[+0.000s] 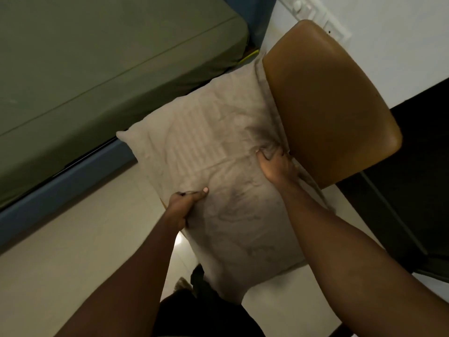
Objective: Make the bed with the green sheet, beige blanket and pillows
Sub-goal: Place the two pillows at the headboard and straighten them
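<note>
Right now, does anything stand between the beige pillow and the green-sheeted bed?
Nothing visible does. Only pale floor lies between the beige fabric pillow, gripped by the left hand and right hand, and the green-sheeted bed; the brown chair stands on the opposite side.

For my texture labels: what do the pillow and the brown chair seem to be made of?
Pillow: soft woven cloth, matt beige; it wrinkles and dents where gripped. Chair: smooth hard-looking shell with slight sheen, perhaps moulded plywood or plastic; the highlight alone cannot settle which.
</note>
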